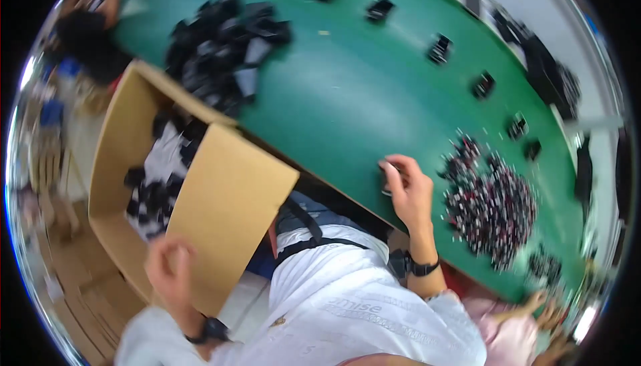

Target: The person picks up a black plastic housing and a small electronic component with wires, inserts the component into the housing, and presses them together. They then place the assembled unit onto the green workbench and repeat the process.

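While right hand [408, 186] pinches a small black part [388, 178] on the green table [354, 92] | left hand [170, 266], blurry, grip unclear, steadies the tan cardboard box [227, 206] for loading, probably

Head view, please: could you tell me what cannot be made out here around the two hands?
- Left hand: motion-blurred by the brown cardboard box; its grip is unclear.
- Small dark part under the right hand: mostly covered by the fingers.
- Pile of small dark and red pieces on the green table: too small to identify.
- Box contents: partly hidden by its flap.
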Tool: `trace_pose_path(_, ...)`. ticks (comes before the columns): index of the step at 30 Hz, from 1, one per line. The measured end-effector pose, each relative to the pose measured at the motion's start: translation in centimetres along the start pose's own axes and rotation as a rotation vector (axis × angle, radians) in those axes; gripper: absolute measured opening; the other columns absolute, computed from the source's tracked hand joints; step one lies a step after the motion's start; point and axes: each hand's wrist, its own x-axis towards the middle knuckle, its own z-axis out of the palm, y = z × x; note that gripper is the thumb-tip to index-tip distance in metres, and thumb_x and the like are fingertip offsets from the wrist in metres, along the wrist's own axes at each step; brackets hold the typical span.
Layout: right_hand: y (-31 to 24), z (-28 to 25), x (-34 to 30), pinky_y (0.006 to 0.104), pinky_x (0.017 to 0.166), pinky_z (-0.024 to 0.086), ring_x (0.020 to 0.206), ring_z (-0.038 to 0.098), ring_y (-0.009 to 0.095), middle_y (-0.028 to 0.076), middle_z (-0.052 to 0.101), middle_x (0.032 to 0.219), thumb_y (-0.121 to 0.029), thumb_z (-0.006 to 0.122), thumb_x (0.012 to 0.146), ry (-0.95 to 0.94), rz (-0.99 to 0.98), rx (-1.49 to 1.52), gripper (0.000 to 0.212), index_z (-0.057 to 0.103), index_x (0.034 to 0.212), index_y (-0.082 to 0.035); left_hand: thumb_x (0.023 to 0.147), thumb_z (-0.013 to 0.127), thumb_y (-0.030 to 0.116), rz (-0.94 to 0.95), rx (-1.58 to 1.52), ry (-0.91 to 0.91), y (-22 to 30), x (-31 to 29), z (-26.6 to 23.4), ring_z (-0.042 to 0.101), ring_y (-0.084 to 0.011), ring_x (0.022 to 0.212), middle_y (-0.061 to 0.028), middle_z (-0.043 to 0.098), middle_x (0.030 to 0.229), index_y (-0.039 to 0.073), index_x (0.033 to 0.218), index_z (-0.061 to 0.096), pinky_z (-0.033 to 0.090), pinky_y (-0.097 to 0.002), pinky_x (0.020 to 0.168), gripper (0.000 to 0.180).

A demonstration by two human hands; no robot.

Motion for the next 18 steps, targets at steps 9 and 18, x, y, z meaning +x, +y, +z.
trace_pose_path(9, 1.4, -1.0, -0.8, 0.0172, 0.054, 0.031, 0.062, 0.04, 0.002, -0.007, 0.05, 0.076, -0.009, 0.081, 0.085, 0.093, -0.107, -0.109, 0.022, 0.062, 0.097, -0.005, 0.084, 0.071, 0.034, -0.127, 0.615, -0.219, -19.0, 19.7, -4.8, 0.067, -0.0392, 0.104, -0.0218, 0.071, 0.108, 0.003, 0.117, 0.063, 0.052, -0.0467, 0.09, 0.046)
trace_pose_path(18, 0.8, 0.7, 0.0, 0.0187, 0.054, 0.038, 0.068, 0.048, 0.005, -0.002, 0.052, 0.08, -0.007, 0.077, 0.088, 0.176, -0.124, -0.184, 0.024, 0.063, 0.107, -0.002, 0.09, 0.066, 0.019, 0.464, 0.347, 0.121, -7.2, 27.9, 4.6, 0.067, -0.02, 0.066, -0.0082, 0.068, 0.074, 0.005, 0.094, 0.067, 0.052, -0.0319, 0.062, 0.014)
